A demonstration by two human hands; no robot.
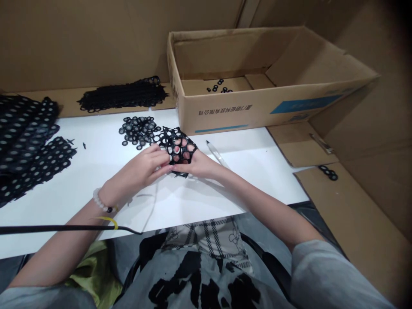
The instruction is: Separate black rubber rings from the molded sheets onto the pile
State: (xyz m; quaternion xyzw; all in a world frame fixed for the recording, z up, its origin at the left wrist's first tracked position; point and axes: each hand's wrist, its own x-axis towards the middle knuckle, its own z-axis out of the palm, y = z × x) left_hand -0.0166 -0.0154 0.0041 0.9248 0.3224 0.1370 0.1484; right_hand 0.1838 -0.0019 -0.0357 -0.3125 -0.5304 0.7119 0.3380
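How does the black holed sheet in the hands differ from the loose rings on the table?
The holed black sheet is one connected piece; the loose black rings are separate. The sheet is held between the left hand and right hand; the rings lie on the table. Both are black with round holes.

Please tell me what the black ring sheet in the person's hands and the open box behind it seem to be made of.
The black ring sheet looks like matte, flexible rubber or soft plastic, since it curves as held. The open box looks like unglazed brown cardboard, probably corrugated, with folded flaps and printed blue marks.
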